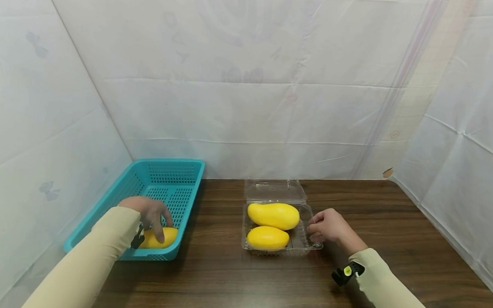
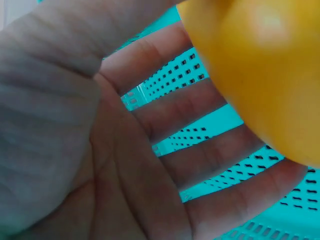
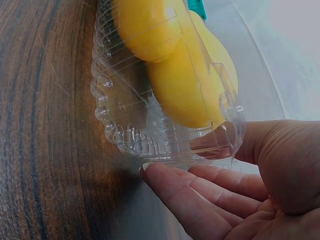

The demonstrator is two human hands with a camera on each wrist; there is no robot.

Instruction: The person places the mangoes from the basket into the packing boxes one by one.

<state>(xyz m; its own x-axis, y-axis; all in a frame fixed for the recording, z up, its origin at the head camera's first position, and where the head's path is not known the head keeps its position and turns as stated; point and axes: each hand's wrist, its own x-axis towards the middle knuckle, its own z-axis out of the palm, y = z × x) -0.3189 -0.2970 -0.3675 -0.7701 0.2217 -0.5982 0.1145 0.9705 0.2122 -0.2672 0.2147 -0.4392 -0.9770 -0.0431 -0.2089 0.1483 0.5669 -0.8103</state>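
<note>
My left hand (image 1: 151,214) reaches down into the blue-green plastic basket (image 1: 191,211) and grips a yellow mango (image 1: 169,237) near its front end. In the left wrist view, the fingers (image 2: 200,155) spread along one side of that mango (image 2: 265,75), and the thumb crosses toward it. A hinged clear plastic box (image 1: 301,234) stands open on the table, holding two yellow mangoes, one behind (image 1: 274,215) and one in front (image 1: 268,238). My right hand (image 1: 328,226) pinches the box's right side, its thumb inside the wall and its fingers outside, as the right wrist view shows.
The dark wood table (image 1: 235,283) runs up to white sheeting (image 1: 244,103) at the back and both sides. The basket stands against the left sheet. Behind the mangoes, the box's clear lid (image 1: 274,189) is folded back toward the rear sheet.
</note>
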